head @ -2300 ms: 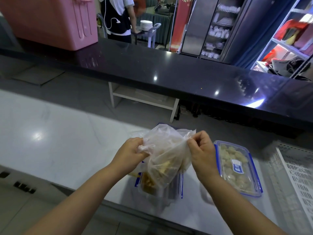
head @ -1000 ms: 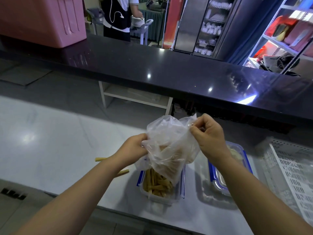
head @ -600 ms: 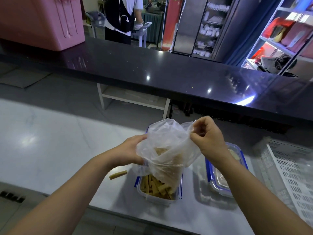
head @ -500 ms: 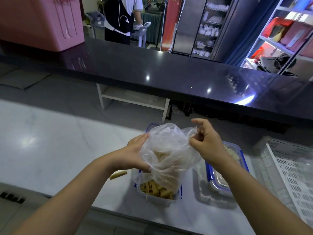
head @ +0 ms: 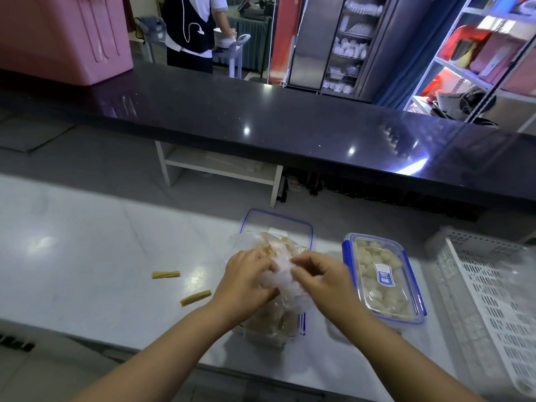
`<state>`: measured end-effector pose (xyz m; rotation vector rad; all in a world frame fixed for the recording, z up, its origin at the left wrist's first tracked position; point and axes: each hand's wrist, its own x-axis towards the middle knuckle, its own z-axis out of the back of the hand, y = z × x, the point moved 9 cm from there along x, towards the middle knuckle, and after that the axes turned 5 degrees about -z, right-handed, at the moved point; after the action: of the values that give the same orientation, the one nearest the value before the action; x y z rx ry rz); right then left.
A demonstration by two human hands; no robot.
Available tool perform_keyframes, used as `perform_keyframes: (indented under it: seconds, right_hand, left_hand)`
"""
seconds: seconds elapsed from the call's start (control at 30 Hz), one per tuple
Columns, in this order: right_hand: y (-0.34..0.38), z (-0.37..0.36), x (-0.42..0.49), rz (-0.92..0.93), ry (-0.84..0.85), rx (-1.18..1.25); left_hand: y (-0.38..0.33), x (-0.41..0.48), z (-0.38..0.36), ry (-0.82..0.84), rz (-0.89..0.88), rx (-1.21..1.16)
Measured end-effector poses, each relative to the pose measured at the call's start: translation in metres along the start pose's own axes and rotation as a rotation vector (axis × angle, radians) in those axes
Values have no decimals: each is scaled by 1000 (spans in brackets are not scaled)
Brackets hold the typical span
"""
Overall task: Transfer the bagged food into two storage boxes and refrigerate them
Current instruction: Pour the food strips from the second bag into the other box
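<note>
Seen from my head camera, both my hands were low over the white counter (head: 72,256). My left hand (head: 249,282) had its fingers curled into the crumpled plastic bag (head: 275,246). My right hand (head: 322,281) pinched the same bag from the other side, so both were closed on it.

The bag lay bunched on top of the open box (head: 300,323), which sat near the front edge of the counter. Yellow-brown food showed through the plastic, but I could not tell how much was in the box and how much was in the bag. A clear lid (head: 277,217) with a blue rim lay flat just behind it.

Just to the right sat the second box (head: 383,281), its lid on, filled with pale pieces. To the left, apart from the boxes, one food stick (head: 166,274) and a second stick (head: 195,297) lay on the counter.

A white slotted basket (head: 493,285) was at the far right. Beyond ran a black counter (head: 261,117) with a pink bin (head: 63,33) on it, and a person (head: 191,27) stood behind that.
</note>
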<state>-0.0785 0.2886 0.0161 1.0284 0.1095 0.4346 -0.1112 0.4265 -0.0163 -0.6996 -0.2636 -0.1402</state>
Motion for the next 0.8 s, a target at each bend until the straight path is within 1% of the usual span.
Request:
perform_keyframes:
  seconds: [0.07, 0.1, 0.17, 0.27, 0.37, 0.5, 0.6, 0.73, 0.8]
  right_hand:
    - [-13, 22, 14, -78, -172, -41]
    - [-21, 25, 22, -139, -190, -109]
    - [-39, 18, 36, -272, -107, -264]
    - [-55, -1, 45, -397, 19, -371]
    - [-57, -5, 51, -424, -5, -403]
    - [-50, 1, 50, -379, -72, -328]
    - [-45, 6, 47, -363, -102, -260]
    - [-40, 14, 42, -358, -160, 8]
    - [-38, 13, 40, -360, -143, 176]
  left_hand:
    - [-1, -4, -2, -8, -25, 13]
    - [-2, -6, -2, -14, -36, 15]
    - [-4, -10, -1, -27, -52, 2]
    - [-8, -16, -1, -32, -59, -24]
    - [-9, -20, -2, -49, -69, -35]
    - [-12, -23, 0, -91, -101, -51]
    - [-7, -24, -2, -108, -65, -62]
    - [1, -25, -2, -127, 16, -159]
    - [-3, -24, -4, -87, -21, -142]
